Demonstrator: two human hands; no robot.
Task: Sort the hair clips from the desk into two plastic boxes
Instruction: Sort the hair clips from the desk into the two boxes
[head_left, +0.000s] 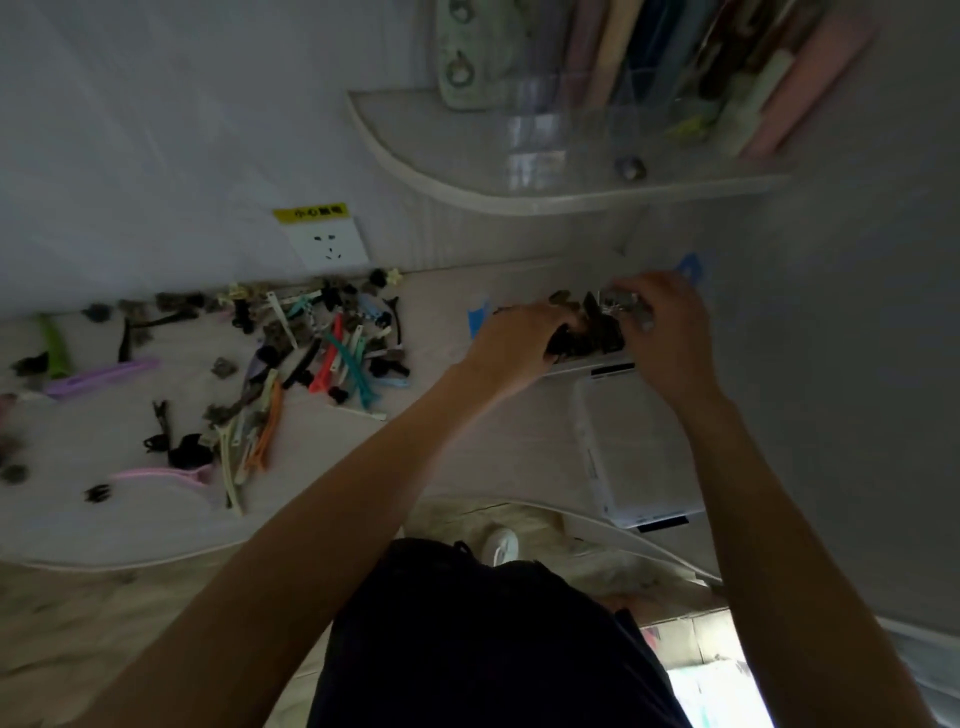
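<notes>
Several hair clips (332, 348) of many colours lie scattered over the left half of the pale desk (457, 447): long flat ones and small dark claw clips. At the far right a clear plastic box (592, 361) holds dark claw clips (597, 332). My left hand (511, 340) reaches into this box, its fingers curled among the dark clips. My right hand (667, 332) is over the box's far right side, fingers curled round a small shiny clip (621, 301). A second clear box (631, 447) lies nearer to me, with nothing visible in it.
A wall socket (327, 244) with a yellow label sits above the desk's back edge. A curved shelf (519, 176) with clear holders and books hangs above the boxes. Blue tape marks (478, 314) lie near the far box. The desk's curved front edge runs just before my body.
</notes>
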